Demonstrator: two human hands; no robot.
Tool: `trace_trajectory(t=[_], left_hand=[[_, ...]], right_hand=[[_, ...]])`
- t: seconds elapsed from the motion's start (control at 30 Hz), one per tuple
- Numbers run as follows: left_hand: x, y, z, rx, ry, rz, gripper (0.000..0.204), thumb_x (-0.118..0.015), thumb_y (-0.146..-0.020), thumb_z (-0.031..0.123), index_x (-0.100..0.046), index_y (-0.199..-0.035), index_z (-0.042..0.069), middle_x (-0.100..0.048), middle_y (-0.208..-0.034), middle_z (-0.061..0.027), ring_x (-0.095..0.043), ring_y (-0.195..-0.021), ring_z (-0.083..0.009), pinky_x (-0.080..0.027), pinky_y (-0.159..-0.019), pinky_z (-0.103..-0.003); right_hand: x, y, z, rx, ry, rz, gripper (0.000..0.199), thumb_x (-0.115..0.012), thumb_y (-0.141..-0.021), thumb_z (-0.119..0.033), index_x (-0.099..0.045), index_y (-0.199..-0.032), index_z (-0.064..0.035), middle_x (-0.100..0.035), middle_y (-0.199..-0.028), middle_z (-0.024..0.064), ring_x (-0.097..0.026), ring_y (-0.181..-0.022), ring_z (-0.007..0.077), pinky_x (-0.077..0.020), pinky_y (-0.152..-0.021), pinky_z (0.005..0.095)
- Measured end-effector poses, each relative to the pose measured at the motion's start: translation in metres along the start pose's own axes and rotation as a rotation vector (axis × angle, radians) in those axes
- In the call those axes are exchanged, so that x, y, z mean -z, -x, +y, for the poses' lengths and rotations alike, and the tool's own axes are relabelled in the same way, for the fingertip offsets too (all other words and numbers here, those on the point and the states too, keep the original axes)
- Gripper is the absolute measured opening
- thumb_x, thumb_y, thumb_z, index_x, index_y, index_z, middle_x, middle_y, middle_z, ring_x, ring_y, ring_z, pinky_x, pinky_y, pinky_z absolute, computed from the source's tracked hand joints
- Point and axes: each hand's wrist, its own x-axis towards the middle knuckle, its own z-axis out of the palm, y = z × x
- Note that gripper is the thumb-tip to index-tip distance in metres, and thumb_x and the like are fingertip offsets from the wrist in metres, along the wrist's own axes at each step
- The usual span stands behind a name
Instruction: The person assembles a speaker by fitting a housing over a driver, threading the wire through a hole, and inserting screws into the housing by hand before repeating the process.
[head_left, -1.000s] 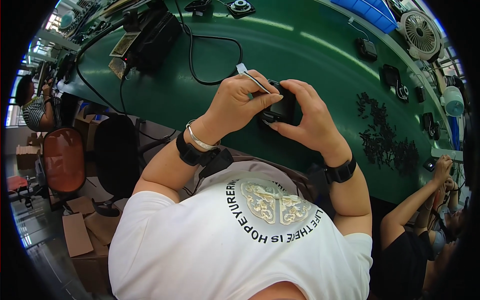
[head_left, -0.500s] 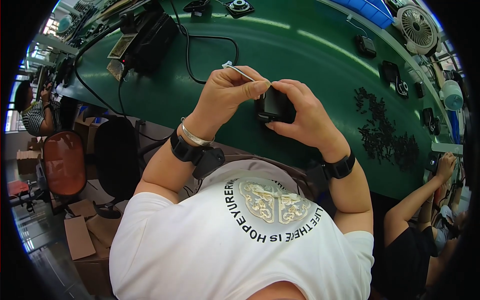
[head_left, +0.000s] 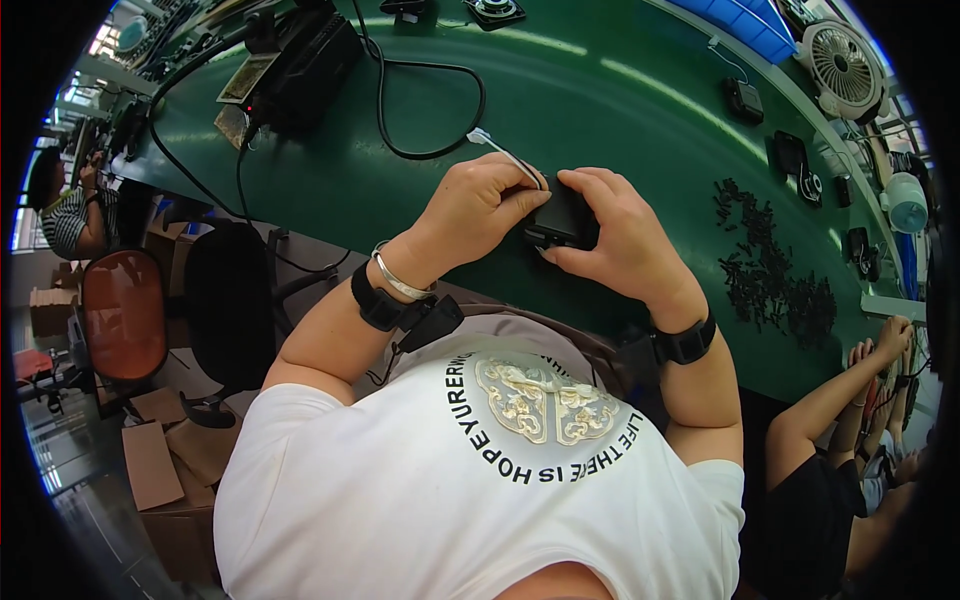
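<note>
My right hand (head_left: 622, 232) grips a small black boxy part (head_left: 562, 218) just above the near edge of the green table (head_left: 620, 110). My left hand (head_left: 478, 204) pinches a thin silver tool with a white end (head_left: 505, 154), its lower tip against the top of the black part. Both hands touch the part from either side. The tool's working tip is hidden behind my fingers. Each wrist wears a black band, and the left one also has a silver bangle.
A heap of small black pieces (head_left: 770, 275) lies to the right. A black cable (head_left: 420, 95) loops from a black box (head_left: 305, 65) at the back left. A white fan (head_left: 845, 62) and black devices stand far right. Another person's arms (head_left: 845, 385) reach in at right.
Both hands moved together slightly up and left on the table. The silver tool has swung from lying across the part toward pointing down into its top.
</note>
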Motion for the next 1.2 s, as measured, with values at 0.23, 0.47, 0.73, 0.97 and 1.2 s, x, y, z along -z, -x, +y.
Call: trace_trajectory(t=[0.23, 0.47, 0.73, 0.97, 1.2], left_hand=[[0.001, -0.003, -0.006, 0.143, 0.399, -0.017, 0.018, -0.07, -0.09, 0.01, -0.068, -0.105, 0.001, -0.067, -0.095, -0.0042, -0.061, -0.084, -0.0107, -0.05, -0.078, -0.024], [0.002, 0.018, -0.007, -0.22, -0.277, -0.048, 0.095, -0.09, -0.065, 0.028, -0.042, -0.143, 0.002, -0.06, -0.119, -0.0152, -0.057, -0.111, -0.0282, -0.044, -0.099, -0.039], [-0.028, 0.031, -0.01, -0.162, -0.484, 0.063, 0.109, -0.088, -0.06, 0.034, -0.033, -0.146, -0.002, -0.058, -0.115, -0.0177, -0.055, -0.112, -0.0334, -0.037, -0.106, -0.05], [-0.026, 0.031, -0.01, -0.234, -0.453, 0.099, 0.106, -0.086, -0.061, 0.029, -0.032, -0.148, 0.002, -0.059, -0.111, -0.0158, -0.056, -0.109, -0.0343, -0.037, -0.107, -0.05], [-0.024, 0.032, -0.011, -0.242, -0.432, 0.09, 0.105, -0.083, -0.061, 0.023, -0.03, -0.15, 0.004, -0.059, -0.111, -0.0158, -0.056, -0.11, -0.0351, -0.035, -0.108, -0.052]], right_hand=[[0.004, -0.002, -0.004, -0.055, -0.087, -0.06, 0.07, -0.084, -0.066, -0.019, -0.056, -0.127, 0.0012, -0.058, -0.127, 0.0178, -0.058, -0.114, 0.0344, -0.0499, -0.095, 0.0387], [0.002, 0.002, 0.002, 0.016, -0.042, -0.035, 0.071, -0.084, -0.066, -0.015, -0.055, -0.129, -0.0006, -0.056, -0.129, 0.0172, -0.057, -0.115, 0.0343, -0.0496, -0.097, 0.0388], [0.009, 0.004, 0.008, 0.058, -0.075, -0.101, 0.073, -0.084, -0.063, -0.009, -0.056, -0.131, -0.0027, -0.055, -0.132, 0.0168, -0.056, -0.119, 0.0338, -0.0492, -0.099, 0.0391], [0.009, 0.005, 0.001, 0.086, -0.014, -0.134, 0.074, -0.084, -0.06, -0.006, -0.057, -0.13, -0.0027, -0.056, -0.131, 0.0164, -0.056, -0.119, 0.0343, -0.0495, -0.099, 0.0396], [0.006, 0.005, 0.0, 0.09, 0.012, -0.112, 0.074, -0.084, -0.059, -0.005, -0.058, -0.128, -0.0026, -0.057, -0.13, 0.0163, -0.056, -0.117, 0.035, -0.0498, -0.097, 0.0401]])
